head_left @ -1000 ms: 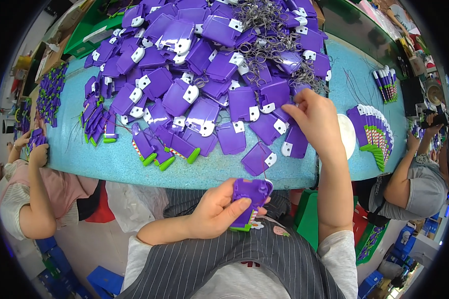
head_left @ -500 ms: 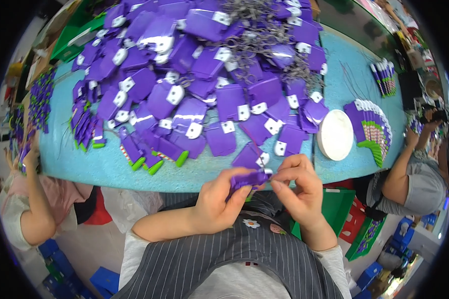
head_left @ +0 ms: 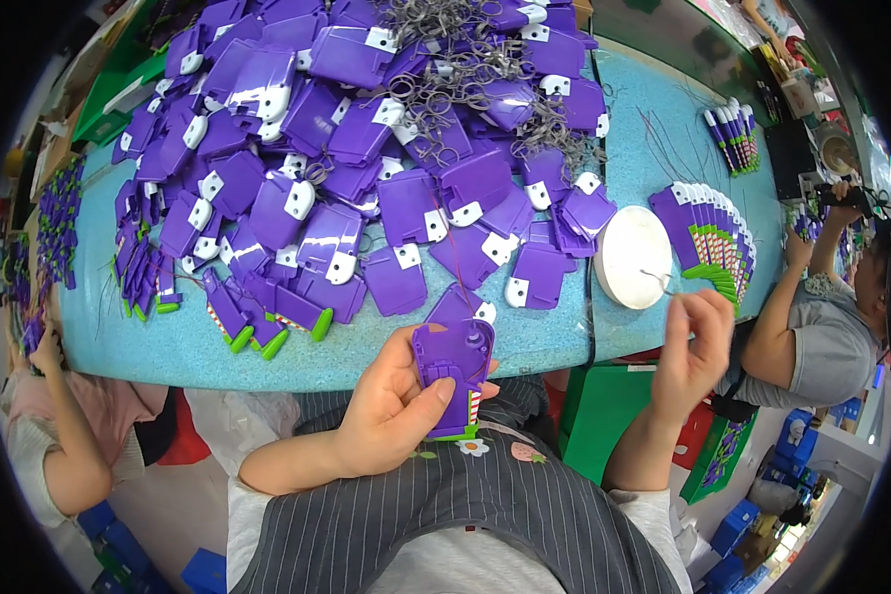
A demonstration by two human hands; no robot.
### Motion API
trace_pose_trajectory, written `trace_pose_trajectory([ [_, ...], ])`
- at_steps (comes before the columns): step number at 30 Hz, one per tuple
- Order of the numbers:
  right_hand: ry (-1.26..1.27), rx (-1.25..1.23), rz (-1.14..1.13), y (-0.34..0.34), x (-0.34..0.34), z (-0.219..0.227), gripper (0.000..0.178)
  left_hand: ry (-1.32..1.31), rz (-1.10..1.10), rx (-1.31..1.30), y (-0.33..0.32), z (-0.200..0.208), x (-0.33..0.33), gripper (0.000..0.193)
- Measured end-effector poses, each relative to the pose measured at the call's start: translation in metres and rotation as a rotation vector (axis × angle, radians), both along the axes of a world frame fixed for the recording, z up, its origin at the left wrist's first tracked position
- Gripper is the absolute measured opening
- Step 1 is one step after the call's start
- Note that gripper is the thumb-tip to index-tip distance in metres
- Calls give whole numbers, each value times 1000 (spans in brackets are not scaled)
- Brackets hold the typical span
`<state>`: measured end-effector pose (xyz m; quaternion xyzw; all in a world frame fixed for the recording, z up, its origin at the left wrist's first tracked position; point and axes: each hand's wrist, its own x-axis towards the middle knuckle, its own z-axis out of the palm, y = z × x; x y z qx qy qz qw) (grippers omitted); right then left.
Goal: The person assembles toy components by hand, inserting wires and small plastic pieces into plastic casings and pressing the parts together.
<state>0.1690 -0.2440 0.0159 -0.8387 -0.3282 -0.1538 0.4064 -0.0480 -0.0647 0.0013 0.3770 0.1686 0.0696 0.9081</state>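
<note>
The left hand (head_left: 381, 411) holds a purple case (head_left: 453, 348) just off the front edge of the tabletop (head_left: 366, 364), its inner side facing up; the thumb presses on the case's face and the other fingers wrap behind it, closed firmly. A striped and green leg (head_left: 472, 408) shows at the case's lower end. The right hand (head_left: 691, 361) is raised beside the white dish (head_left: 626, 269), near the front edge toward the right corner, with its fingers curled and the thumb near the forefinger. A thin bent wire (head_left: 654, 276) shows over the dish, close to those fingertips; whether they pinch it cannot be told. A broad pile of purple covers (head_left: 349, 56) with white corners spreads from the far edge almost to the front edge, and a tangle of grey rings (head_left: 434, 99) lies over its right part. Leg pieces (head_left: 230, 309) with green feet lie along the front edge, left of the held case. Near the right edge, finished pieces (head_left: 711, 233) overlap in a fan, and a bundle of similar pieces (head_left: 731, 139) lies beyond them.
</note>
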Motion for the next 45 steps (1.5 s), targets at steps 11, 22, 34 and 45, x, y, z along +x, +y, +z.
trace_pose_trajectory([
  [11,914,304,754,45,-67,-2,9,-47,-34,73,-7,9,1,38],
  [22,1450,71,757,46,-44,15,19,-14,-330,421,8,-2,-9,33],
  [34,3,-403,474,76,-65,-21,40,-59,-34,-155,-1,-3,-42,39],
  [45,1297,207,738,38,-72,-9,17,166,-72,-111,-7,-7,-39,50],
])
